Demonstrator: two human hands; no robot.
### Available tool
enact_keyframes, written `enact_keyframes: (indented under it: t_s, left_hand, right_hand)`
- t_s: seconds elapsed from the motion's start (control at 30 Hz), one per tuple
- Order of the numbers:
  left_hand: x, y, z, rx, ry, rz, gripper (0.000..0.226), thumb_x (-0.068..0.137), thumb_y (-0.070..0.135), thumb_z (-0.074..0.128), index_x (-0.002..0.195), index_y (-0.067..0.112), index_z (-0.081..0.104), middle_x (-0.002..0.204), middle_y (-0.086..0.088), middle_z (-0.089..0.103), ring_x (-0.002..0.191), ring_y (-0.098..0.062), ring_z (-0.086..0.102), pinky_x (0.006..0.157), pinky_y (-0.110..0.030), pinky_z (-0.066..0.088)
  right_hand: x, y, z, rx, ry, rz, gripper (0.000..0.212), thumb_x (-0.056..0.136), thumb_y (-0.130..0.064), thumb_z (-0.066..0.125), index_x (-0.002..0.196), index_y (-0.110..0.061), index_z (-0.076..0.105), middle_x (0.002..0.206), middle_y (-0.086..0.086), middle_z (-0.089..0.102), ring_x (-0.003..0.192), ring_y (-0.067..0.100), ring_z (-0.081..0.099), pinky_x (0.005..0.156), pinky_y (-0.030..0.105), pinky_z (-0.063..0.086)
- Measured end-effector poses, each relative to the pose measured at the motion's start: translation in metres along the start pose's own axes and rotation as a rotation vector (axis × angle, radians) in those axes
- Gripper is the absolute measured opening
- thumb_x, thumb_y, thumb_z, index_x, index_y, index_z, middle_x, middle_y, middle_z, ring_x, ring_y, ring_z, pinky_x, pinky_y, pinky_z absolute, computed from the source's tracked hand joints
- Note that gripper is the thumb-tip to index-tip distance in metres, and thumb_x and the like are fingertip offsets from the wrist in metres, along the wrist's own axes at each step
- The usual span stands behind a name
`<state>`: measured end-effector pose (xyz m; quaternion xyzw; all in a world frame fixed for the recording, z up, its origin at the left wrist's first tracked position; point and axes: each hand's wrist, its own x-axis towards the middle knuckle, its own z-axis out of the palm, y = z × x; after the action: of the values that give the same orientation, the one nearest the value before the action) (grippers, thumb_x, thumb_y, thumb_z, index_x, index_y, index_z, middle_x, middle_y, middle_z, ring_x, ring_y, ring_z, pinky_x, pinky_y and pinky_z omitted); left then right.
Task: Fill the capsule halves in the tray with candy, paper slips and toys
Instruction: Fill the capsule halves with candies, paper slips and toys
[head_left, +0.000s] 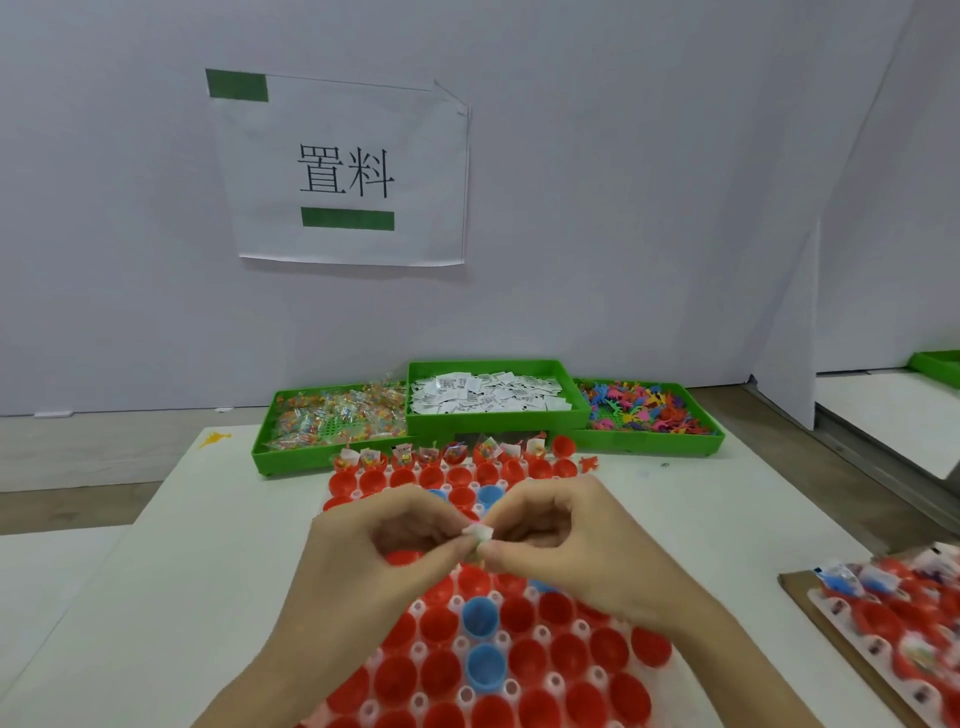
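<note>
We held a folded paper slip (478, 532) pinched between our left hand (387, 545) and right hand (558, 535), both grips closed on it, above the tray (457, 603). Empty capsule halves (439, 626) lay directly beneath, toward six o'clock, equally near either hand.

We note the tray (457, 605) of capsule halves (530, 657) nearest us on the table (171, 561); behind it, three bins: candy (337, 415) left, paper slips (488, 392) middle, toys (641, 408) right.
</note>
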<state>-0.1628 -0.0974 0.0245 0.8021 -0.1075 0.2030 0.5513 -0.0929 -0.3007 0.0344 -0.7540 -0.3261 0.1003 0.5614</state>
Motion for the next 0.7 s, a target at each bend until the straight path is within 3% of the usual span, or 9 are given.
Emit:
enact_keyframes:
  t_s: [0.13, 0.2, 0.27, 0.33, 0.4, 0.5, 0.63, 0.7]
  left_hand:
    - [0.032, -0.002, 0.029, 0.033, -0.074, 0.040, 0.018, 0.089, 0.025, 0.078, 0.108, 0.025, 0.076, 0.097, 0.014, 0.077, 0.092, -0.006, 0.074, 0.082, -0.022, 0.060]
    - [0.050, -0.008, 0.044, 0.185, -0.144, 0.055, 0.026, 0.095, 0.035, 0.068, 0.119, 0.027, 0.071, 0.108, 0.018, 0.073, 0.102, 0.003, 0.067, 0.091, -0.022, 0.057]
    - [0.066, -0.016, 0.058, 0.444, -0.318, 0.086, 0.040, 0.101, 0.049, 0.055, 0.135, 0.029, 0.062, 0.131, 0.018, 0.064, 0.123, 0.003, 0.054, 0.110, -0.026, 0.045]
    - [0.079, -0.025, 0.071, 0.687, -0.496, 0.131, 0.055, 0.104, 0.057, 0.039, 0.148, 0.026, 0.049, 0.151, 0.011, 0.051, 0.143, -0.009, 0.036, 0.122, -0.032, 0.026]
    - [0.090, -0.033, 0.082, 0.855, -0.583, 0.174, 0.062, 0.105, 0.060, 0.027, 0.154, 0.024, 0.040, 0.160, 0.008, 0.040, 0.150, -0.017, 0.024, 0.123, -0.040, 0.016]
    - [0.099, -0.043, 0.095, 0.950, -0.635, 0.177, 0.064, 0.106, 0.059, 0.018, 0.156, 0.024, 0.034, 0.164, 0.007, 0.033, 0.151, -0.023, 0.019, 0.121, -0.048, 0.014]
    - [0.105, -0.053, 0.101, 0.994, -0.622, 0.206, 0.063, 0.106, 0.057, 0.016, 0.151, 0.022, 0.043, 0.157, 0.005, 0.045, 0.147, -0.027, 0.026, 0.118, -0.052, 0.018]
    - [0.106, -0.055, 0.103, 1.022, -0.600, 0.248, 0.063, 0.107, 0.056, 0.016, 0.147, 0.020, 0.048, 0.150, 0.004, 0.052, 0.142, -0.026, 0.030, 0.114, -0.051, 0.022]
  right_hand:
    - [0.009, 0.015, -0.032, -0.069, 0.200, 0.026, 0.010, 0.084, -0.022, 0.084, 0.091, -0.017, 0.078, 0.086, 0.004, 0.077, 0.084, 0.021, 0.075, 0.086, 0.039, 0.062]
    - [0.018, 0.028, -0.054, -0.104, 0.354, 0.043, 0.009, 0.083, -0.019, 0.084, 0.090, -0.019, 0.077, 0.084, 0.002, 0.077, 0.082, 0.020, 0.075, 0.085, 0.039, 0.062]
    - [0.031, 0.043, -0.074, -0.119, 0.492, 0.065, 0.010, 0.083, -0.016, 0.083, 0.090, -0.017, 0.076, 0.082, 0.002, 0.076, 0.081, 0.020, 0.074, 0.085, 0.041, 0.062]
    - [0.045, 0.057, -0.087, -0.138, 0.577, 0.083, 0.011, 0.084, -0.015, 0.082, 0.091, -0.012, 0.075, 0.083, 0.004, 0.076, 0.083, 0.023, 0.074, 0.086, 0.044, 0.061]
    - [0.058, 0.071, -0.092, -0.208, 0.602, 0.099, 0.012, 0.085, -0.016, 0.082, 0.092, -0.010, 0.075, 0.084, 0.004, 0.075, 0.083, 0.022, 0.073, 0.084, 0.043, 0.061]
    - [0.068, 0.088, -0.093, -0.305, 0.558, 0.132, 0.012, 0.085, -0.018, 0.082, 0.093, -0.011, 0.076, 0.084, 0.000, 0.075, 0.081, 0.015, 0.072, 0.081, 0.034, 0.061]
    - [0.075, 0.100, -0.090, -0.425, 0.478, 0.149, 0.013, 0.084, -0.019, 0.083, 0.093, -0.013, 0.077, 0.083, -0.006, 0.074, 0.080, 0.006, 0.070, 0.074, 0.019, 0.056]
    - [0.078, 0.101, -0.091, -0.463, 0.455, 0.144, 0.010, 0.085, -0.018, 0.082, 0.093, -0.013, 0.076, 0.084, -0.006, 0.074, 0.080, 0.008, 0.070, 0.076, 0.022, 0.058]
